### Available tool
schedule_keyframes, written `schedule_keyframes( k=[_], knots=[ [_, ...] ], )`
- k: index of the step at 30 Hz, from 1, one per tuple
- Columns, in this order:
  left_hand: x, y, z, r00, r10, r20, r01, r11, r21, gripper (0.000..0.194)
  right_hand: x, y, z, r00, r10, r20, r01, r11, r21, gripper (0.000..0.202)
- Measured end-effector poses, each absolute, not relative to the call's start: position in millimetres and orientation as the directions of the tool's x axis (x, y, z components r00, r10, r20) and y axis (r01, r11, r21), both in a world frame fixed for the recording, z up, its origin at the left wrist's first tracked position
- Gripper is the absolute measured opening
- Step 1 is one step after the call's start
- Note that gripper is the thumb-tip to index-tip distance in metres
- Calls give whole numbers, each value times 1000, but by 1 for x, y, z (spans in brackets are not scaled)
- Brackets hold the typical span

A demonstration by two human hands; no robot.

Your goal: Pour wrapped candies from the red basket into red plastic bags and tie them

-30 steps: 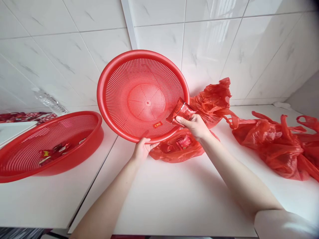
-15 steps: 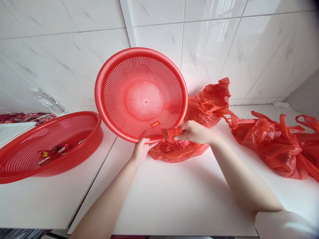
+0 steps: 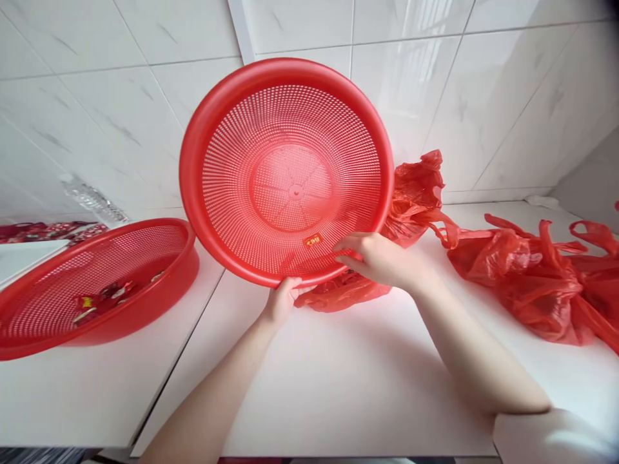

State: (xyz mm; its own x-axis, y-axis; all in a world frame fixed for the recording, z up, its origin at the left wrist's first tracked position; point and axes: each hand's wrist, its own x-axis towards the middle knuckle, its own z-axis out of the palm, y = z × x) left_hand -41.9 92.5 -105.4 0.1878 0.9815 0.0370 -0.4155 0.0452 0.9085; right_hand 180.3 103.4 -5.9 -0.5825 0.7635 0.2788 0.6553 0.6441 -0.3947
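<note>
White tiled wall (image 3: 406,96) with gray streaks at back, white counter (image 3: 353,386) below, dark seam running through its left part. Large red basket (image 3: 293,190) up off the counter, mouth tipped toward the camera, perforated inside showing, small yellow-and-red label (image 3: 312,240) near its lower side. Left hand (image 3: 283,301) has the bottom rim: thumb over the edge, fingers under, grip closed on it. Right hand (image 3: 374,258) at the basket's lower right, fingers and thumb bent with a narrow gap between; can't tell if it touches the rim. Red bag (image 3: 341,298) on the counter just under the basket, partly hidden by it and by the right hand. Second bag (image 3: 416,193) behind, close to the wall; more red bags (image 3: 541,290) bunched at far right. Another basket (image 3: 159,299) on the left, small wrapped packets (image 3: 106,298) inside, too small to read. Behind it, white tray (image 3: 29,256) and clear plastic piece (image 3: 94,198) by the wall. White sleeve (image 3: 546,439) lower right.
</note>
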Motion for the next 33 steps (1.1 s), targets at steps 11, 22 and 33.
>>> schedule_keyframes(
  k=[11,22,33],
  knots=[
    [-31,85,-110,242,970,-25,-435,132,891,36,161,120,-40,-649,753,108,710,650,-270,30],
    [-51,105,-98,-78,996,37,-470,-69,880,28,173,118,-22,-668,727,160,623,664,-414,30],
    [-67,109,-90,-83,996,14,-520,-56,852,13,181,121,-26,-531,809,254,663,583,-470,68]
  ],
)
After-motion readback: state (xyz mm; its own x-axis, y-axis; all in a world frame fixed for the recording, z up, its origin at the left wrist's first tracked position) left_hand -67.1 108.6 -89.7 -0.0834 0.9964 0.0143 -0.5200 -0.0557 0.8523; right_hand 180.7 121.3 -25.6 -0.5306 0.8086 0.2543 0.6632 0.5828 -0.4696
